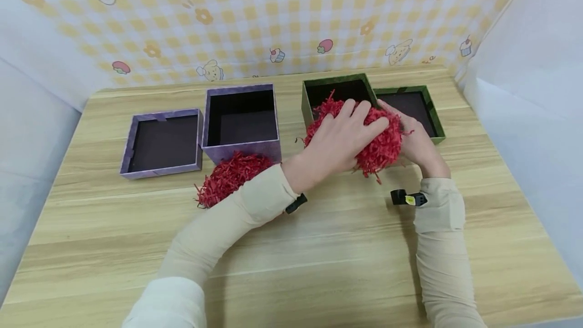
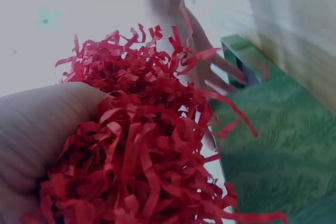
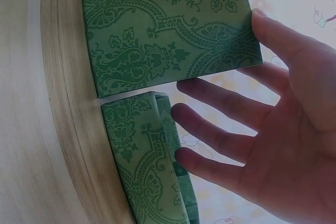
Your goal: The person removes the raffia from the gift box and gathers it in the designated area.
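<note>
My left hand (image 1: 339, 138) grips a big clump of red shredded paper (image 1: 381, 148) over the near side of the green box (image 1: 307, 105). In the left wrist view the thumb lies across the shredded paper, and loose strands stick out toward the box. The box is open-topped with a dark inside, and the clump hides part of its front. My right hand (image 3: 283, 124) holds the box at its right corner, thumb at the upper edge and fingers spread along the right side. Just right of it, the green lid (image 1: 436, 115) lies with its dark inside up.
A purple box (image 1: 241, 152), open and dark inside, stands left of the green one. Its purple lid (image 1: 159, 172) lies beside it, inside up. Another heap of red shredded paper (image 1: 230, 178) sits before the purple box, partly behind my left sleeve. A patterned cloth (image 1: 291, 24) hangs behind the table.
</note>
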Motion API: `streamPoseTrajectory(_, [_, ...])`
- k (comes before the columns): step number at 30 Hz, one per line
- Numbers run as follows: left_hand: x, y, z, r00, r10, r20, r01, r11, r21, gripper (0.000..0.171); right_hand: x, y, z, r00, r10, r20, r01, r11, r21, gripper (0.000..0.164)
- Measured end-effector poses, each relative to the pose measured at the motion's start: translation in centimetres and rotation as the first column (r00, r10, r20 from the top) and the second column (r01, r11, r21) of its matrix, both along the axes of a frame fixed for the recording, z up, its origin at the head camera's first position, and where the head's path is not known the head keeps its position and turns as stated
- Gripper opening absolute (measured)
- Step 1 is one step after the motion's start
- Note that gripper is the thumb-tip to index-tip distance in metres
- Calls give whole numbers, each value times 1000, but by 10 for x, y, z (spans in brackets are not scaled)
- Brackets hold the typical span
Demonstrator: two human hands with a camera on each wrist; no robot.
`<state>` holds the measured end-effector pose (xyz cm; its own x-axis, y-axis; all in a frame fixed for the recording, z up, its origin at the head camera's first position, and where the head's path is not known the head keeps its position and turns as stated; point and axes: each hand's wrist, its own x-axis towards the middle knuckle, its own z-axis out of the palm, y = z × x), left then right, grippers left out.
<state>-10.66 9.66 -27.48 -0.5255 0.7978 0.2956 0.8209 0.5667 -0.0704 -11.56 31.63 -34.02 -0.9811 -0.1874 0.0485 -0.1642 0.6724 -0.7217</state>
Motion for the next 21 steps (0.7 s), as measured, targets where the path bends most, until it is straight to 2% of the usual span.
streamPoseTrajectory(2, [7,-2,-2,1000,-19,5,19,1000,17,42,0,0,0,1000,4,17,-4,1000,-17,62])
streamPoseTrajectory(6, [19,-7,-7,998,-55,7,55,998,42,41,0,-1,1,997,-30,68,31,999,-14,56])
streamPoseTrajectory(13, [34,-9,-12,997,-57,-45,59,996,60,27,-1,-2,2,991,-67,113,66,998,12,59])
streamPoseTrajectory(19, [46,-11,-18,996,-74,57,71,996,57,39,-1,-3,3,991,-68,113,65,997,29,59])
streamPoseTrajectory(21, [48,-11,-20,995,-71,71,67,996,53,39,-1,-4,3,992,-68,105,63,997,48,60])
